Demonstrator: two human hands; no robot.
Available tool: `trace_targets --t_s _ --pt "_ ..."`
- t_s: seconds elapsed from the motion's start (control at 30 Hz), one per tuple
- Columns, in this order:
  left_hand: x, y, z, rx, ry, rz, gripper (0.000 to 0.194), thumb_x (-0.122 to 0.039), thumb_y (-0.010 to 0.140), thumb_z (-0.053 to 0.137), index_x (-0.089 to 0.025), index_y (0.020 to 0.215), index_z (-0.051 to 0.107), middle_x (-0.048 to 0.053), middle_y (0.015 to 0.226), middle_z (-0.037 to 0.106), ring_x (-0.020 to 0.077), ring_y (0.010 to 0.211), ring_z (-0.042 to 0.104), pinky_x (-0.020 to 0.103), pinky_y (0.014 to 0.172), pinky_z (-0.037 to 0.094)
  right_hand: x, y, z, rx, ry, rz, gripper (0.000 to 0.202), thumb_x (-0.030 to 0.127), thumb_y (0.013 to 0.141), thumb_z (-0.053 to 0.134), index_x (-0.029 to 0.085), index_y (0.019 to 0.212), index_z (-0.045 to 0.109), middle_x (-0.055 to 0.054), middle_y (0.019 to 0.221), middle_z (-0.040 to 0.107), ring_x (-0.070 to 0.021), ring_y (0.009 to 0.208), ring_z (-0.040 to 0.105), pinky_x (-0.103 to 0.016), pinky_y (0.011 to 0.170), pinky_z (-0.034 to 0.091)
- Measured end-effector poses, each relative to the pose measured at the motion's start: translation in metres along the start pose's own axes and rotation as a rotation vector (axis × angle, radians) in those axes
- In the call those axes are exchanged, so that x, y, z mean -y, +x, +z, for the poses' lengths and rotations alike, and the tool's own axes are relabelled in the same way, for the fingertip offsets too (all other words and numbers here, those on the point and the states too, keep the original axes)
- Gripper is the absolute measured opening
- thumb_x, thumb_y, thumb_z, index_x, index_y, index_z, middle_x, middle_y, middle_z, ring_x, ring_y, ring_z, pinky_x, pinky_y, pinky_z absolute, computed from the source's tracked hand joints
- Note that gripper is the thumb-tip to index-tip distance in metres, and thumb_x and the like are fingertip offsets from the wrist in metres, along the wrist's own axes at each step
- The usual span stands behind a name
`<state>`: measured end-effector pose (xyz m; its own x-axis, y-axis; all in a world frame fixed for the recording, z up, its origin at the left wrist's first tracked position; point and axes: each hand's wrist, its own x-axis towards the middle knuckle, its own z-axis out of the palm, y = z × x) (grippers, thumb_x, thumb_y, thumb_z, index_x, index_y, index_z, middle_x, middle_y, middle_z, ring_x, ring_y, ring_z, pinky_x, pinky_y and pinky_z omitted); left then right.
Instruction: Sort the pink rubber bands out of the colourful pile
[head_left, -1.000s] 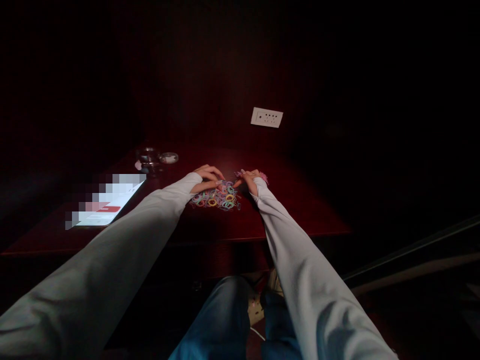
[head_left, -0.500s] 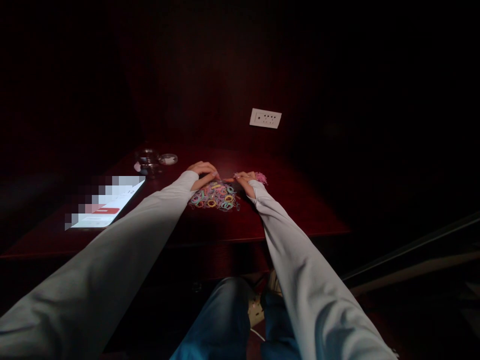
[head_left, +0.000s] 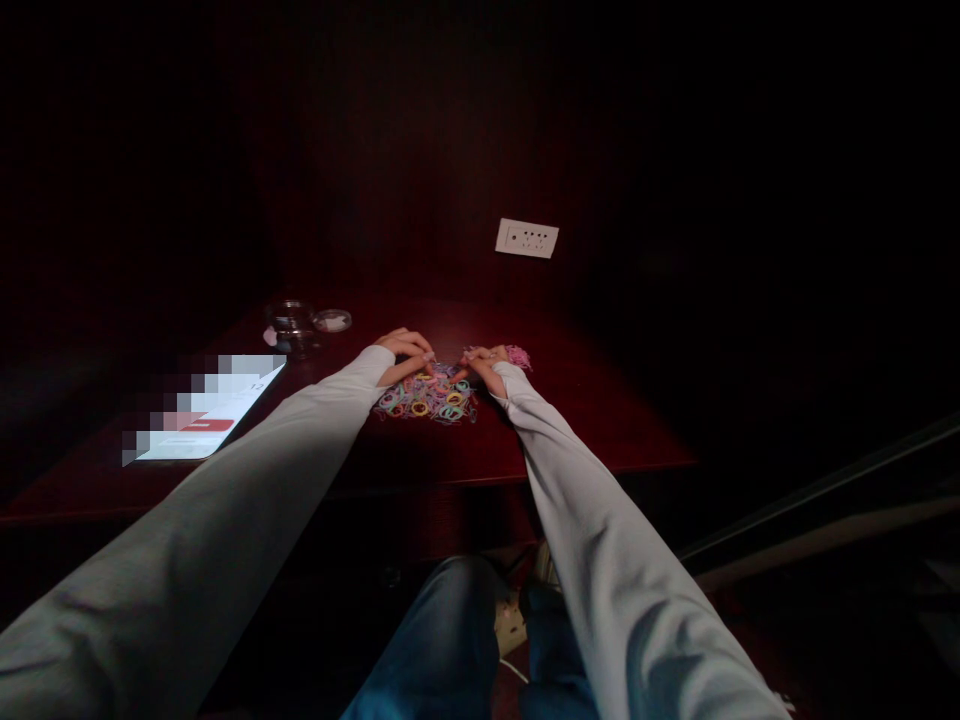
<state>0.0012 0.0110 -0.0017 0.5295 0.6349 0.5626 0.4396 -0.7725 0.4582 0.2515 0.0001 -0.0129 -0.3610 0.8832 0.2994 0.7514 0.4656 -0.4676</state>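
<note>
A loose pile of small coloured elastic bands [head_left: 426, 402] lies on the dark red table in front of me. My left hand [head_left: 405, 350] is over its far left side, thumb and fingertips drawn together at the bands; whatever is between them is too small to make out. At the right side of the pile is my right hand [head_left: 486, 362], its thumb and fingers apart, tips reaching down to the bands. A bunch of pink bands [head_left: 518, 357] shows just behind my right hand, partly hidden by it.
On the left lies a lit phone or tablet screen [head_left: 225, 408], partly pixelated. Behind it stand a clear jar [head_left: 291, 325] and a round clear lid [head_left: 332, 321]. A white socket plate [head_left: 527, 238] is on the back wall. The table's front edge [head_left: 450, 483] runs below my forearms.
My hands have moved apart; before, their fingertips nearly met above the far edge of the pile. The right fingertips are now lower, at the bands. The view has shifted slightly.
</note>
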Motion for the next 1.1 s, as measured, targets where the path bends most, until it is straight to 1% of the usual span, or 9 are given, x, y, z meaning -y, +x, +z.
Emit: trace_targets --t_s 0.17,0.3,0.37,0.43,0.6,0.7,0.8,0.9,1.1 --pt "-0.005 -0.001 -0.001 -0.032 -0.006 0.005 0.043 -0.050 0.098 0.053 -0.025 0.075 0.080 0.005 0.096 0.077 0.0222 0.089 0.065 0.041 0.093 0.048 -0.006 0.002 0.002 -0.019 0.025 -0.015 0.061 0.053 0.109 0.027 0.037 0.098 0.085 0.005 0.124 0.073 -0.0170 0.112 0.056 -0.031 0.105 0.036" --pt "-0.007 -0.001 -0.003 -0.112 -0.015 0.010 0.039 -0.047 0.097 0.053 -0.023 0.080 0.078 0.005 0.095 0.078 0.0231 0.092 0.068 0.041 0.096 0.049 -0.004 0.001 0.000 -0.086 0.005 -0.020 0.060 0.047 0.110 0.024 0.036 0.110 0.083 0.002 0.119 0.076 -0.0181 0.110 0.059 -0.031 0.102 0.039" --pt "-0.007 0.000 -0.004 -0.129 0.007 -0.002 0.037 -0.045 0.097 0.053 -0.023 0.082 0.078 0.005 0.096 0.078 0.0231 0.094 0.069 0.041 0.097 0.048 0.000 -0.001 -0.003 -0.092 0.014 -0.008 0.057 0.045 0.111 0.024 0.036 0.117 0.081 0.002 0.120 0.076 -0.0188 0.111 0.060 -0.031 0.102 0.039" --pt "-0.005 0.000 -0.003 -0.103 0.025 -0.013 0.035 -0.045 0.096 0.052 -0.024 0.085 0.078 0.005 0.098 0.079 0.0230 0.097 0.070 0.041 0.099 0.048 0.004 -0.003 -0.006 -0.084 0.025 -0.001 0.055 0.044 0.111 0.025 0.036 0.121 0.079 0.002 0.122 0.076 -0.0191 0.111 0.060 -0.031 0.102 0.040" --pt "0.004 -0.002 0.003 -0.016 0.039 -0.054 0.036 -0.048 0.096 0.054 -0.027 0.088 0.081 0.003 0.114 0.081 0.0250 0.105 0.070 0.043 0.101 0.049 0.005 -0.003 -0.008 -0.037 0.040 0.011 0.050 0.043 0.110 0.030 0.037 0.122 0.079 0.003 0.123 0.076 -0.0191 0.112 0.060 -0.032 0.103 0.039" --pt "0.009 -0.006 0.007 -0.015 0.033 -0.108 0.037 -0.054 0.096 0.055 -0.031 0.089 0.084 0.002 0.108 0.082 0.0258 0.107 0.071 0.043 0.102 0.049 0.001 -0.001 -0.007 -0.065 0.037 0.023 0.052 0.046 0.110 0.029 0.038 0.119 0.079 0.003 0.122 0.077 -0.0188 0.112 0.060 -0.032 0.103 0.040" --pt "0.014 -0.007 0.010 0.004 0.017 -0.115 0.039 -0.057 0.096 0.054 -0.033 0.091 0.084 0.001 0.102 0.083 0.0253 0.106 0.071 0.041 0.103 0.050 0.000 -0.001 -0.006 -0.075 0.049 0.029 0.052 0.048 0.110 0.029 0.038 0.118 0.080 0.004 0.121 0.077 -0.0184 0.113 0.059 -0.031 0.104 0.039" --pt "0.016 -0.006 0.011 0.041 0.001 -0.104 0.040 -0.057 0.096 0.054 -0.031 0.093 0.085 0.001 0.108 0.083 0.0247 0.110 0.071 0.040 0.104 0.050 0.003 -0.004 -0.006 -0.047 0.066 0.025 0.050 0.049 0.109 0.032 0.038 0.116 0.080 0.004 0.123 0.076 -0.0183 0.114 0.058 -0.031 0.105 0.038" --pt "0.012 -0.004 0.008 0.091 0.032 -0.131 0.037 -0.052 0.093 0.056 -0.029 0.097 0.084 0.002 0.109 0.082 0.0244 0.110 0.069 0.039 0.105 0.048 0.001 -0.001 0.000 -0.014 0.149 0.041 0.047 0.053 0.106 0.041 0.036 0.103 0.085 0.001 0.118 0.075 -0.0215 0.115 0.054 -0.036 0.110 0.034"
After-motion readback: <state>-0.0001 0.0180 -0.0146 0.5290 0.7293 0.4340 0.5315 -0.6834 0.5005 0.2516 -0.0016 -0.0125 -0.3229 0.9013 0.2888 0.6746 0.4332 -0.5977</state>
